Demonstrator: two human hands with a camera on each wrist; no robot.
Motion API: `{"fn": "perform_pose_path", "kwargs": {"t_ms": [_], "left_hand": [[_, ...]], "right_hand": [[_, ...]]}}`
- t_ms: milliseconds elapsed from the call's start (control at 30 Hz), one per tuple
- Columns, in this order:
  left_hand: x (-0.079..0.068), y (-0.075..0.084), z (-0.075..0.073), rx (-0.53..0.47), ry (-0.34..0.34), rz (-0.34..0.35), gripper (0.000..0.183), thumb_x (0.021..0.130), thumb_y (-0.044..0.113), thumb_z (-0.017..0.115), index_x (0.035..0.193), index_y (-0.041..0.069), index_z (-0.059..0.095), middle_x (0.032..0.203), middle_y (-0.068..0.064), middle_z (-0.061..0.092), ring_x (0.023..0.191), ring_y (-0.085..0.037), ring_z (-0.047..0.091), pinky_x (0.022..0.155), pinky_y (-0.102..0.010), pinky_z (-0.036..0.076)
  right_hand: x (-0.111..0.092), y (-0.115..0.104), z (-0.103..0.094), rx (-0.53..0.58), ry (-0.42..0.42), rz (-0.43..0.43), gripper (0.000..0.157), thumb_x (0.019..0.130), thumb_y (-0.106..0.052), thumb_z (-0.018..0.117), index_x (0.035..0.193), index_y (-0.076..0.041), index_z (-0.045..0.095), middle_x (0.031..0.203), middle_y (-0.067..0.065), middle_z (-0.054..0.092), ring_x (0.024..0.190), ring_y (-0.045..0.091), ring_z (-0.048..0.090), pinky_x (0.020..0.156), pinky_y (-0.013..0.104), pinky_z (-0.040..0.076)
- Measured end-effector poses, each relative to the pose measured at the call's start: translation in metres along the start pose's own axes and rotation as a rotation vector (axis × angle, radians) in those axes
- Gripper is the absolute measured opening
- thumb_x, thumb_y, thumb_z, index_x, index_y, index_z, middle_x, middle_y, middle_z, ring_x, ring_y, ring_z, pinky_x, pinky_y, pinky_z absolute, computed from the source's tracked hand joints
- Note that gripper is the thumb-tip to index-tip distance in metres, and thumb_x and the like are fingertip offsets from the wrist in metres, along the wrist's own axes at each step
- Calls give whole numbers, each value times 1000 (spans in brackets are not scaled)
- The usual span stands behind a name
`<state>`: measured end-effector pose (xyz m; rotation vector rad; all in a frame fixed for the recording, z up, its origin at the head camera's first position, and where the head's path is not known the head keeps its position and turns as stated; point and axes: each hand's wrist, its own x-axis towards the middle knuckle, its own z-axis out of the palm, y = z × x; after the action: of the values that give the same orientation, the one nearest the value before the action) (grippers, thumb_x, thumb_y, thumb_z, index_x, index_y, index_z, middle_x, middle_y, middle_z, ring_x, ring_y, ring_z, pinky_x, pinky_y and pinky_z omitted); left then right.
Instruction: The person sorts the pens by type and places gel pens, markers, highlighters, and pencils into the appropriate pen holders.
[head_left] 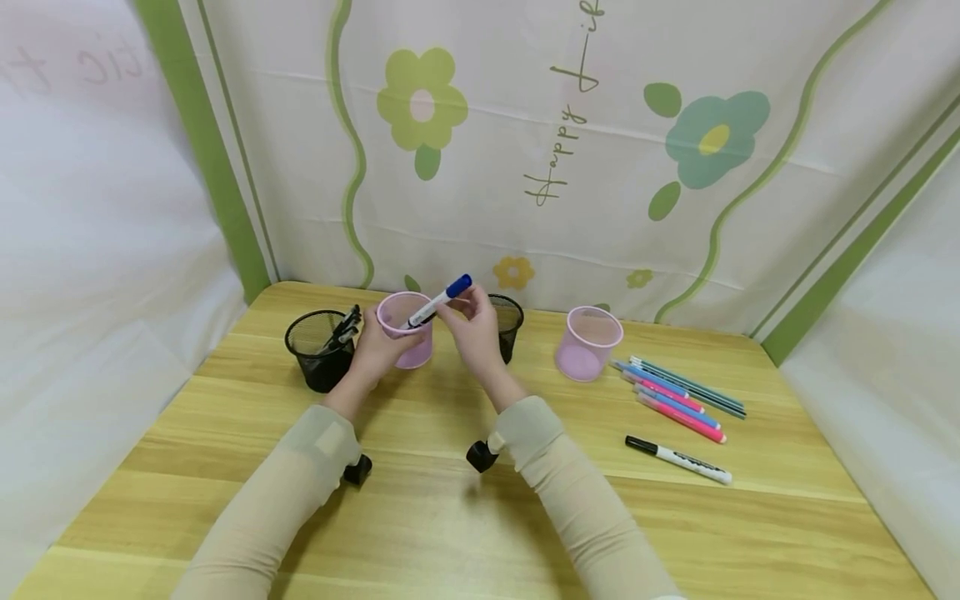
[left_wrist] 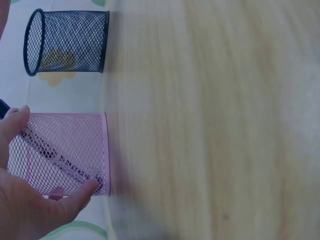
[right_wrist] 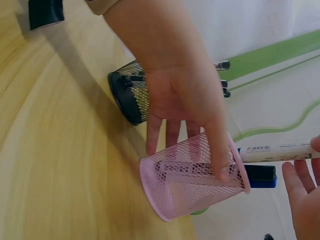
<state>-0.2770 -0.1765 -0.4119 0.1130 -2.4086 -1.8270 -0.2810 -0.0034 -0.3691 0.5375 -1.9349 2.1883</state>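
Slanting from right grip (head_left: 474, 327) into pink cup (head_left: 417, 348): blue-capped marker (head_left: 441, 302).

Even light fills the head view; dimmer wrist views show soft shadows across the table (right_wrist: 55, 165).

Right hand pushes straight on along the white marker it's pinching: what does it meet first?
Likely the black cap or blue cap poking out of the pink mesh cup; they sit just ahead of the right hand. Depth is unclear; it might clear them and meet the rim.
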Motion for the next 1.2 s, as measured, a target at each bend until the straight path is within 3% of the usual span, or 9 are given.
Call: {"fn": "perform_pose_path", "kwargs": {"t_ms": [233, 667, 1033, 1200], "left_hand": [[2, -1, 0, 2, 7, -5, 95, 84, 14, 85, 150, -3, 20, 152, -27, 37, 140, -39, 39, 117, -49, 33], [2, -2, 0, 13, 12, -5, 95, 84, 15, 86, 151, -2, 20, 151, -28, 37, 140, -40, 39, 117, -50, 33], [0, 0, 1, 5, 21, 3, 91, 83, 13, 84, 149, -2, 22, 149, -30, 39, 139, -42, 39, 116, -51, 34], [0, 0, 2, 0, 17, 5, 91, 84, 12, 83, 149, -2, 21, 150, -30, 38, 139, -42, 39, 116, -52, 35]], "right_hand": [[-2, 4, -2, -215, -60, 27, 30, 99, -8, 68, 128, 2, 68, 117, 15, 71, 110, 25, 65, 97, 35, 54], [1, -6, -25, -282, -135, -21, 33, 101, -10, 66, 133, -4, 67, 123, 14, 70, 109, 25, 66, 86, 31, 52], [-2, -22, -43, -284, -233, -91, 34, 103, -5, 62, 136, 3, 62, 129, 22, 66, 115, 31, 65, 97, 43, 53], [-8, -33, -52, -300, -266, -101, 35, 102, -6, 63, 136, 4, 62, 130, 21, 66, 117, 34, 64, 98, 42, 53]]}}
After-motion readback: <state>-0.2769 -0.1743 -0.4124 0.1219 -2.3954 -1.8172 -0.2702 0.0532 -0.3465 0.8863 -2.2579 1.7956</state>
